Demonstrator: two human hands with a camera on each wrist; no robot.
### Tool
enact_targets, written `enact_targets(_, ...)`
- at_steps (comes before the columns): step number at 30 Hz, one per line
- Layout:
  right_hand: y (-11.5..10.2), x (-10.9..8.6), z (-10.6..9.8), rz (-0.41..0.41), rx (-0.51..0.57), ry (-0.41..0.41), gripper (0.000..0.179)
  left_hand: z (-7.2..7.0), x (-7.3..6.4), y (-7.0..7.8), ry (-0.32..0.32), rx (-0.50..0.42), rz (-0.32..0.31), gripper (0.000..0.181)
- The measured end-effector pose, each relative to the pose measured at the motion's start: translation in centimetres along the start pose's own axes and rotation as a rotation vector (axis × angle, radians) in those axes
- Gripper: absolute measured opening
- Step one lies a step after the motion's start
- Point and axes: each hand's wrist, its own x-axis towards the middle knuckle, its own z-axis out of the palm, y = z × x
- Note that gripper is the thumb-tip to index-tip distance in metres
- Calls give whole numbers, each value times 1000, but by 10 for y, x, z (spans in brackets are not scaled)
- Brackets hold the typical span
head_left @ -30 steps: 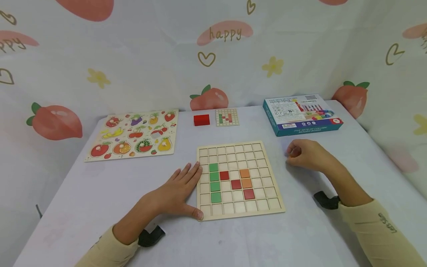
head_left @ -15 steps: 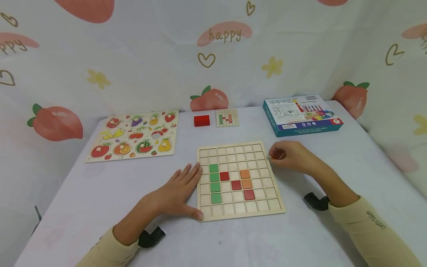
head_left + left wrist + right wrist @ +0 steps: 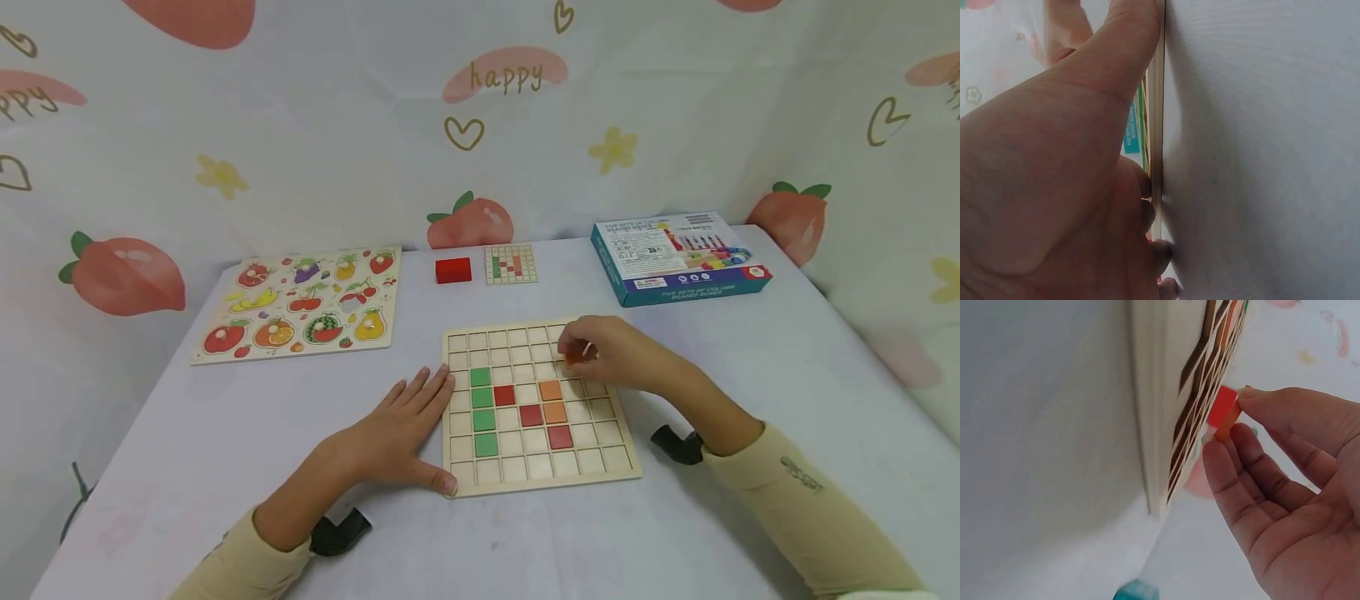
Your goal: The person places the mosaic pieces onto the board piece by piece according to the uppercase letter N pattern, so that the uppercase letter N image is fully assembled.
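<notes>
In the head view, a wooden grid board [image 3: 538, 465] lies on the table. Its cells hold a column of several green tiles [image 3: 483, 419], three red tiles [image 3: 530, 415] stepping diagonally and two orange tiles [image 3: 554, 412]. With fingers spread straight, my left hand [image 3: 390, 442] rests at the board's left edge, its thumb at the front left corner. My right hand [image 3: 622, 354] is over the board's upper right part. Between its thumb and fingers it pinches an orange tile [image 3: 1229, 420], seen edge-on in the right wrist view and mostly covered in the head view.
Behind the board are a red block [image 3: 453, 270] and a small card with a coloured grid pattern [image 3: 512, 264]. A fruit puzzle board [image 3: 337, 300] lies at back left. At back right is a teal-sided box [image 3: 678, 258]. A printed cloth backs the table.
My right hand has moved left from the table beside the board to over its upper right cells, carrying the orange tile. My left hand and the placed tiles have stayed put.
</notes>
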Motion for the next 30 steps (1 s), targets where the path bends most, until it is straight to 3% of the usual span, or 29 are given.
enact_targets(13, -20, 19, 15, -89, -74, -99, 13, 1, 1, 0, -1, -3, -3, 133)
enact_targets(20, -19, 20, 19, -87, -118, -83, 13, 0, 0, 0, 1, -9, -2, 132)
enact_targets(30, -15, 10, 19, -213, -149, -12, 13, -1, -1, 1, 7, -4, 5, 132)
